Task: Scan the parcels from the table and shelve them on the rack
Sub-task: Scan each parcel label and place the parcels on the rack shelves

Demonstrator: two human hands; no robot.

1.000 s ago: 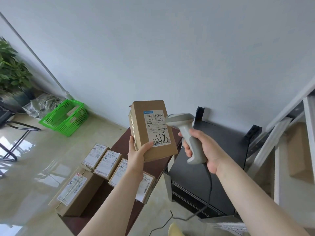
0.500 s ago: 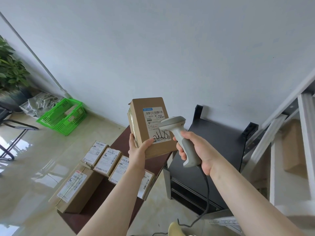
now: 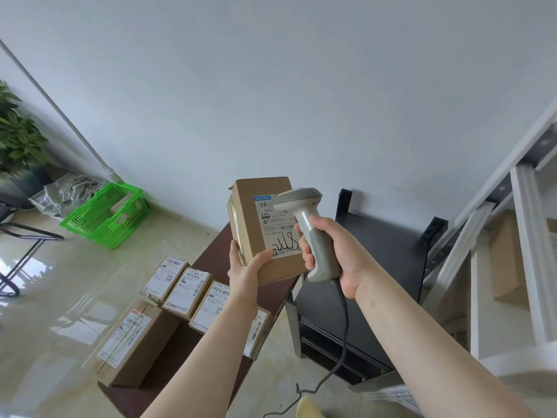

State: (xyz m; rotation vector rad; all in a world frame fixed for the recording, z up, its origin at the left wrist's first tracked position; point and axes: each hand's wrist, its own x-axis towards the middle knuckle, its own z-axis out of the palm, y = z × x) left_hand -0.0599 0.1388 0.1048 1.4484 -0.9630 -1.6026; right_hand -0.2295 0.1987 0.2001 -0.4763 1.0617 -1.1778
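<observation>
My left hand point(image 3: 245, 268) grips the lower left corner of a brown cardboard parcel point(image 3: 251, 221), held upright in the air with its white shipping label facing me. My right hand point(image 3: 337, 251) grips the handle of a grey corded barcode scanner point(image 3: 304, 206), whose head covers the label's upper right part. Below, several more labelled parcels point(image 3: 184, 285) lie on the dark brown table point(image 3: 217, 254), the largest one point(image 3: 132, 339) at its near left. The white rack point(image 3: 524, 251) stands at the right, with a brown box point(image 3: 509, 260) on one shelf.
A black metal cabinet point(image 3: 382, 260) stands between the table and the rack. A green plastic basket point(image 3: 105, 214) sits on the shiny floor by the wall, with a potted plant point(image 3: 18, 137) and a chair leg at far left. The scanner's cable point(image 3: 343, 336) hangs to the floor.
The scanner has moved left, from beside the parcel to in front of its label. The parcel in my left hand has shifted only slightly.
</observation>
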